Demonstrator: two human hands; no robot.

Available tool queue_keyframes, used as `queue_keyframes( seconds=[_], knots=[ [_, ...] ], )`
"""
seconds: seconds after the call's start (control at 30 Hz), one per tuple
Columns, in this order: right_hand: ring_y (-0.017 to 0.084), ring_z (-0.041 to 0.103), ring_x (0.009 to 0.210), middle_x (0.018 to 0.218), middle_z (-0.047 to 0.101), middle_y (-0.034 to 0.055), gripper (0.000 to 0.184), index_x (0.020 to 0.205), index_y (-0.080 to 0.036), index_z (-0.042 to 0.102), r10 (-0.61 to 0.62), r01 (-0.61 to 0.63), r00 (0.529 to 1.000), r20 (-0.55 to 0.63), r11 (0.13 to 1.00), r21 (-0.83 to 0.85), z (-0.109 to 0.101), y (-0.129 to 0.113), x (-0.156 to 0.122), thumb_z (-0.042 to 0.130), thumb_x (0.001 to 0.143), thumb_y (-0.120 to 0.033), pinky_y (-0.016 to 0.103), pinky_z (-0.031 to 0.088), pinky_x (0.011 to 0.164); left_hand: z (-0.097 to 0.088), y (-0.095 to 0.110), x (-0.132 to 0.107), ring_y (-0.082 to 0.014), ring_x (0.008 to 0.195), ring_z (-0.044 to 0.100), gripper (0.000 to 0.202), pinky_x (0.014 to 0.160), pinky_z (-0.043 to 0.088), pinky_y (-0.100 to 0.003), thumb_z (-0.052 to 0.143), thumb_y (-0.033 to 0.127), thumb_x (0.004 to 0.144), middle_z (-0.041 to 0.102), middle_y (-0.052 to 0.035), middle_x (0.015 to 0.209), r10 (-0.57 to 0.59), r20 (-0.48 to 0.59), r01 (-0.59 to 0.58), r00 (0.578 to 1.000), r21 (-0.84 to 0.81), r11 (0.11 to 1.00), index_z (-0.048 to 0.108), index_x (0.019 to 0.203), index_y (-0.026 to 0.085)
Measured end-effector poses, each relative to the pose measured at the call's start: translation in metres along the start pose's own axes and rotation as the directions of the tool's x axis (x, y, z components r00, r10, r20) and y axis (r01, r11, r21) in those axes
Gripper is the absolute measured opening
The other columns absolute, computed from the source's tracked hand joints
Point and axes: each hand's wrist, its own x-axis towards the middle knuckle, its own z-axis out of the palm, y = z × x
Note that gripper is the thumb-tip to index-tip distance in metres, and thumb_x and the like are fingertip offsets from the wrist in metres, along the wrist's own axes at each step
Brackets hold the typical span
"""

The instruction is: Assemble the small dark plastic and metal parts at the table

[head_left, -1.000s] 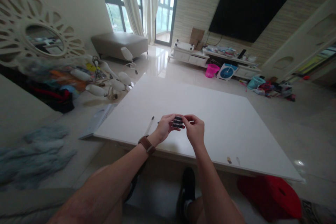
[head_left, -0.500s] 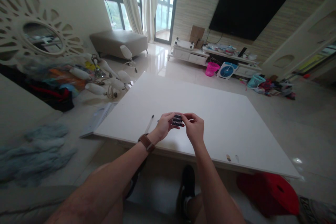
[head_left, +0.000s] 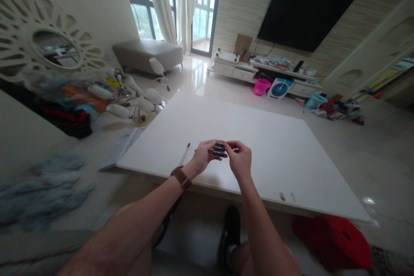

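Both hands meet over the near part of a white table [head_left: 274, 151]. My left hand [head_left: 202, 157], with a brown watch strap on its wrist, and my right hand [head_left: 239, 159] pinch a small black object [head_left: 219, 150] from either side. It looks like a stack of dark cylinders, but it is too small to name. Fingers of both hands are curled round it. A white pen [head_left: 184, 154] lies on the table just left of my left hand.
A red stool [head_left: 333, 241] stands under the table's right front corner. A white lamp fixture [head_left: 132, 99] and coloured clutter lie on the floor at left, a grey-blue cloth [head_left: 45, 189] nearer me. A TV [head_left: 304, 13], cabinet and pink basket [head_left: 260, 86] stand beyond.
The hands keep the same hold on the small black object. Only the view shifts slightly up and back down.
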Motion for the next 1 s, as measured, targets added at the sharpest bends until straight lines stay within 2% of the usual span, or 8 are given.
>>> queue_keyframes(
  seconds=[1.0],
  knots=[
    [0.014,0.059,0.056,0.07,0.07,0.0028,0.019,0.078,-0.017,0.074,-0.005,0.005,1.0,0.011,1.0,0.011,0.0012,0.0042,0.002,0.068,0.08,-0.035,0.026,0.045,0.053,-0.0016,-0.0014,0.0023,-0.0204,0.066,0.07,0.029,0.054,0.052,-0.027,0.059,0.031,0.086,0.072,-0.012,0.084,0.007,0.007,-0.007,1.0,0.007,1.0,0.074,0.097,0.009]
  ],
)
